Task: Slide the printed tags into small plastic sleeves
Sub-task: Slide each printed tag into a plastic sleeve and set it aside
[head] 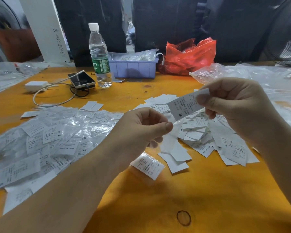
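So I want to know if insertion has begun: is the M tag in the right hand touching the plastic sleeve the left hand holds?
Cannot tell. In the head view the M tag's lower corner and the sleeve's top overlap.

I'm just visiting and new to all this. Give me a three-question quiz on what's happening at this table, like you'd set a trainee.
1. True or false: the tag pinched in the right hand is marked M.
2. What does the left hand hold? A) a clear plastic sleeve B) the water bottle C) the phone
3. Fill in: the pile of already sleeved tags lies on the person's ____ side of the table.

Key: 1 true; 2 A; 3 left.
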